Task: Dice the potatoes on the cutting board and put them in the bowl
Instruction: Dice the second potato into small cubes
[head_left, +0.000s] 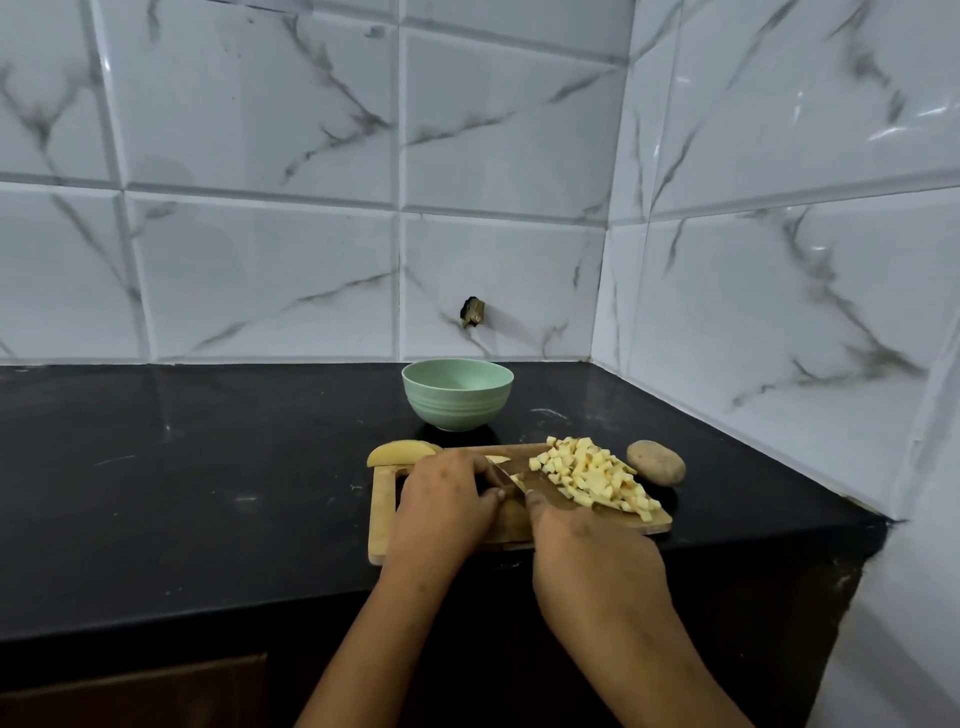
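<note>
- Right hand (587, 545) has its grip closed round the knife (511, 486), blade angling far-left across the board (382, 514).
- Left hand (447, 499) curls its grip over the strips (496, 459) just left of the blade, mostly hidden tbh.
- Dice (592, 475) piled right of the blade, pale yellow; bowl (457, 410) sits just past the far edge.

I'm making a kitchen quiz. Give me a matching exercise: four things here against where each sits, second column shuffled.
Things:
1 bowl
2 diced pile
3 whole potato
4 potato half

Places:
A on the counter, right of the board
B on the board's right part
C on the counter behind the board
D at the board's far left corner

Pairs: 1-C, 2-B, 3-A, 4-D
</note>
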